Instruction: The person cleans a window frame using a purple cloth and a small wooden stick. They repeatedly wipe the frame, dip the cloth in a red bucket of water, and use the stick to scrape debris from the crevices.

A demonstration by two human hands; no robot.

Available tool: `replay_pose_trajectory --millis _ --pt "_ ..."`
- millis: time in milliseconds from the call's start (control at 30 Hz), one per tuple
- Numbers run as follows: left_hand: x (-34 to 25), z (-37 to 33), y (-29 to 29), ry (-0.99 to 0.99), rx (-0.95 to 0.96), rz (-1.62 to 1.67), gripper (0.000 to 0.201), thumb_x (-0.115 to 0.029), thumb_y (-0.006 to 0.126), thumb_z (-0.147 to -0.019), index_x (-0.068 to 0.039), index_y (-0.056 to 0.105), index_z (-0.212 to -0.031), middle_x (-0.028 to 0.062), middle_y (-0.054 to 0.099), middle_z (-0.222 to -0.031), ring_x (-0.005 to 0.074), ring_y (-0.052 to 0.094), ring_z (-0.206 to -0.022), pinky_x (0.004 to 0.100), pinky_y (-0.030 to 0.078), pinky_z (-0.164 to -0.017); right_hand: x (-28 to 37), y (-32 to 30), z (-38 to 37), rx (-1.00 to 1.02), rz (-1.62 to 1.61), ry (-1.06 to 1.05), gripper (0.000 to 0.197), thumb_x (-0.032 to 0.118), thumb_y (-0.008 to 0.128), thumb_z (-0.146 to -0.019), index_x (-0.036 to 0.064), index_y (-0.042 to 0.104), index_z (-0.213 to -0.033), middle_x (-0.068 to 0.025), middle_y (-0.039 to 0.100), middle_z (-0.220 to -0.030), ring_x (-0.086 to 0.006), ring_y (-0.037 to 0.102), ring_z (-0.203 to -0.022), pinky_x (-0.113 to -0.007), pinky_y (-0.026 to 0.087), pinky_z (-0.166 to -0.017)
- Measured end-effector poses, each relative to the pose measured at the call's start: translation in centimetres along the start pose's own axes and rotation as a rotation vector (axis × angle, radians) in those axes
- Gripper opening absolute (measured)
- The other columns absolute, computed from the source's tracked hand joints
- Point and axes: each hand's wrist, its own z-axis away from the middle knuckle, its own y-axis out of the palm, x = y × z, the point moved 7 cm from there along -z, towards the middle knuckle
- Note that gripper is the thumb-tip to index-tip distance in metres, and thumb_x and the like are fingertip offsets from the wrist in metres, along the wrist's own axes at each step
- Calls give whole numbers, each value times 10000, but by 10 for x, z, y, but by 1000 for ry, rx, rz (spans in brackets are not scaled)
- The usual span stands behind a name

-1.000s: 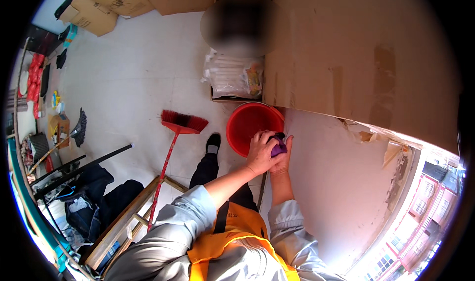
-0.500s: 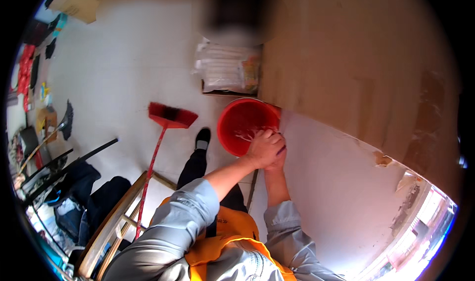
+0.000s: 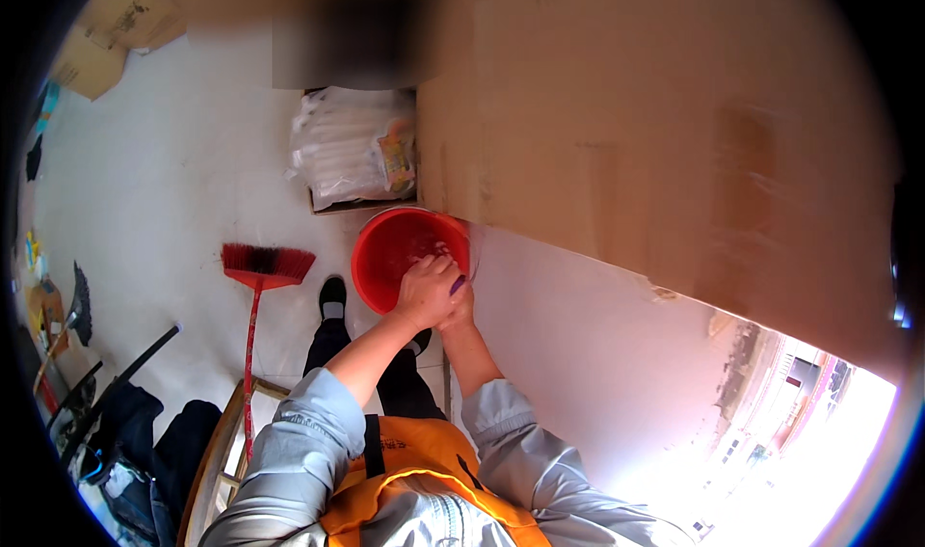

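Both my hands are clenched together above the right side of a red bucket (image 3: 371, 267) on the floor. My left hand (image 3: 424, 292) is closed over the front, and my right hand (image 3: 461, 310) is pressed against it from below and to the right. Between them shows a small edge of a purple cloth (image 3: 458, 284); the rest is hidden in the grip. Whitish streaks, seemingly water, show in the bucket just beyond my fingers.
A red broom (image 3: 265, 277) stands to the left, its handle near a wooden frame (image 3: 217, 441). An open box of plastic-wrapped packs (image 3: 347, 152) lies behind the bucket. A large cardboard sheet (image 3: 617, 161) fills the right. Dark clothes (image 3: 130, 441) lie at lower left.
The view has shifted, so bucket, broom and box appear farther left. My hands stay clasped over the bucket, and the streaks by my fingers look shorter.
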Motion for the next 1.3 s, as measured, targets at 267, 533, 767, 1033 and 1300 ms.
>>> replay_pose_trajectory --millis 267,533,767,1033,1300 --pt "-24 26 -77 -125 54 191 876 -235 840 -673 -51 399 -1408 252 360 -1450 441 378 -1349 475 353 -1116 20 30 42 -90 64 -51 482 473 483 -995 78 583 -1251 -110 666 -1179 -282 608 -1134 -439 454 -1045" --pt "-49 30 -154 -253 71 633 833 -143 803 -803 -18 321 -1471 135 547 -1305 210 530 -1190 330 448 -1008 44 93 170 78 342 -70 373 342 505 -995 116 547 -1288 -69 620 -1233 -213 600 -1104 -420 497 -938" --pt "-214 16 -250 38 147 1216 688 -224 743 -879 -31 373 -1426 52 509 -1300 168 483 -1221 333 356 -1091 172 156 407 226 377 -863 128 115 584 -985 35 660 -1048 7 662 -944 -85 599 -834 -251 506 -725" --pt "-430 -12 -245 208 120 1409 527 -337 552 -1010 -59 397 -1430 61 514 -1343 199 507 -1235 368 414 -1059 256 30 601 -351 572 -1410 389 78 691 -886 32 592 -1259 -74 658 -1025 -125 636 -878 -256 509 -779" --pt "-506 -78 -219 607 -194 882 419 -310 617 -998 -35 524 -1300 64 572 -1200 184 548 -1096 337 435 -988 186 -165 702 -897 851 -1341 303 -15 641 -817 9 626 -1119 -122 659 -982 -257 630 -916 -350 505 -809"
